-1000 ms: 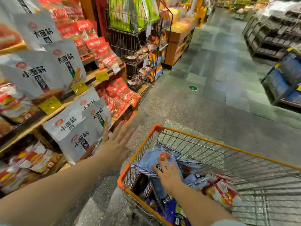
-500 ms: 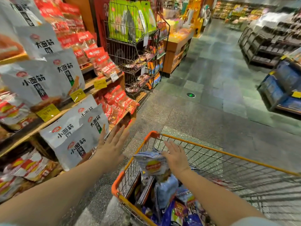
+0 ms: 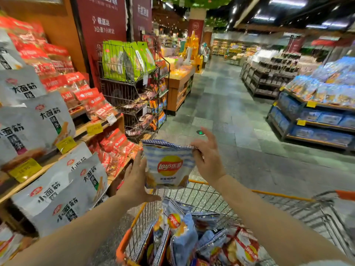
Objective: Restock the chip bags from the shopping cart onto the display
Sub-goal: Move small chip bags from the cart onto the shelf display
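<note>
Lifted clear of the wire cart [image 3: 211,196], a glossy striped chip bag [image 3: 168,166] hangs between the hands: right hand [image 3: 208,158] pinching its crimped top, left hand [image 3: 135,181] spread flat against its side.

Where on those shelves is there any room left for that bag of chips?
Left shelves look crowded: grey bags and red bags overlap to the edges. The wire rack's middle tier shows a bare gap under the green bags. The cart has room at its far end.

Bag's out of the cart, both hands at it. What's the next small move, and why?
Probably carry the chip bag toward the display, once you pick its spot. The right hand pinches its top corner, the left hand steadies its side, and it hangs above the cart, so nothing blocks the carry.
</note>
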The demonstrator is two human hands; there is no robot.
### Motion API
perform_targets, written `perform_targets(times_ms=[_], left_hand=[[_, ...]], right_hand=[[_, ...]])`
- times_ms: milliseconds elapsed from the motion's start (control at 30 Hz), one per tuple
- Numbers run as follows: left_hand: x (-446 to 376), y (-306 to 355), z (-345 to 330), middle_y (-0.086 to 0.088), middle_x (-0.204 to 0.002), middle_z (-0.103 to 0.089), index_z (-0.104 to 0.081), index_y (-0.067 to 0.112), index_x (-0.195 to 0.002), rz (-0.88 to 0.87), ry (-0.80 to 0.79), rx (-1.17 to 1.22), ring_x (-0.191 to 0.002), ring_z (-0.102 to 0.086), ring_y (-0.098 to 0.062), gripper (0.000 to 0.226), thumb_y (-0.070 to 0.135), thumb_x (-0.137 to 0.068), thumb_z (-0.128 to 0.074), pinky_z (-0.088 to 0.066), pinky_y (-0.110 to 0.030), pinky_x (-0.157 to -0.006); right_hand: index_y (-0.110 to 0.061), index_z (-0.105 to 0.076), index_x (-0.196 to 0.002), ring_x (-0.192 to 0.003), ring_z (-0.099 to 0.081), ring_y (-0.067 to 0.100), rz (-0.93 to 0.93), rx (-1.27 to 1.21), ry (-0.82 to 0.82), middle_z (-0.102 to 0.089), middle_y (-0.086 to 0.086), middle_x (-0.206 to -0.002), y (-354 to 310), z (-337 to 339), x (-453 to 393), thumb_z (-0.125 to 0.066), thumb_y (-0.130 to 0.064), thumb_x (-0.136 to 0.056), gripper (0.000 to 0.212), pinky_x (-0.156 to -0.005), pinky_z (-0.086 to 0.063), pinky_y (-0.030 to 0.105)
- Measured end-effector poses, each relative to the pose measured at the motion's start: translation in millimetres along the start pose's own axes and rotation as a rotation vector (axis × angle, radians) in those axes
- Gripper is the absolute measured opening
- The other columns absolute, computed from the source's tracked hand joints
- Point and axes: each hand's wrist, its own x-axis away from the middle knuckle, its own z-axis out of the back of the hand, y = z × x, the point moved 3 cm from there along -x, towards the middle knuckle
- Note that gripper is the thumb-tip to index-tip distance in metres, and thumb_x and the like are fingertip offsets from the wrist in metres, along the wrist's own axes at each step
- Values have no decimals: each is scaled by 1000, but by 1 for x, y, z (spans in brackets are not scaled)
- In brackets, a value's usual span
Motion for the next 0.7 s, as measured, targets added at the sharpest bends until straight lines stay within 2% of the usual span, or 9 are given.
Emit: perform_targets(times_ms=[100,233,333,367,433,500,567,600,700], left_hand=[[-16,15,18,-13,-156,-14,-3,21,-151,-102,128,196,-143,-19,-29,136,38,-50,-93,-21,-34,-113],[-22,29,29,-14,-144,-33,-1,40,-146,-350,94,358,-134,-39,-24,119,58,-60,-80,-40,-34,-107],[-21,26,28,-13,-139,-37,9,51,-142,-350,105,359,-127,-44,-14,112,65,-66,-72,-40,-11,-97],[-19,25,28,-11,-139,-37,9,51,-142,-323,108,395,-126,-45,-8,113,63,-66,-73,-41,-9,-95],[-18,23,29,-6,-142,-35,7,47,-140,-258,141,503,-124,-42,9,119,43,-62,-83,-43,-8,-91],[-20,17,37,1,-146,-30,9,52,-135,-183,201,584,-122,-40,14,123,21,-63,-85,-42,-4,-86],[-20,8,52,7,-150,-24,10,65,-131,-131,255,614,-128,-41,0,125,20,-64,-86,-48,-15,-91],[-19,3,61,9,-151,-23,8,69,-131,-126,280,608,-131,-40,-6,125,27,-62,-87,-49,-28,-96],[-15,-15,89,14,-146,-24,4,63,-134,-95,318,538,-135,-37,-11,123,39,-57,-88,-44,-47,-102]], right_hand=[[0,-64,-92,-120,-44,18,-35,-9,52,-41,26,-130,-9,11,-25,-51,-9,-89,17,-99,-32,8],[2,-66,-97,-118,-41,15,-278,-69,27,-39,22,-137,-12,13,-41,-56,3,-91,12,-95,-33,4],[-5,-63,-110,-129,-38,19,-302,-80,78,-37,16,-138,-14,9,-54,-57,-2,-92,20,-101,-38,21],[-11,-58,-120,-127,-41,14,-279,-86,94,-33,18,-142,-17,7,-57,-57,-4,-92,28,-96,-38,15],[-28,-35,-135,-111,-44,-14,-231,-147,74,-17,17,-151,-24,-4,-58,-56,-11,-93,49,-83,-41,6],[-49,-17,-141,-117,-44,-11,-239,-248,-37,-3,5,-155,-27,-22,-46,-54,-30,-92,65,-87,-48,21],[-71,-6,-133,-136,-37,20,-266,-310,-209,1,-7,-157,-27,-45,-32,-47,-48,-88,66,-100,-46,40],[-74,-3,-130,-139,-31,28,-277,-329,-295,-1,-16,-155,-28,-57,-26,-46,-48,-87,66,-104,-44,41],[-66,-1,-133,-142,-28,18,-278,-391,-484,-15,-26,-149,-38,-94,-18,-49,-39,-91,69,-109,-37,29]])
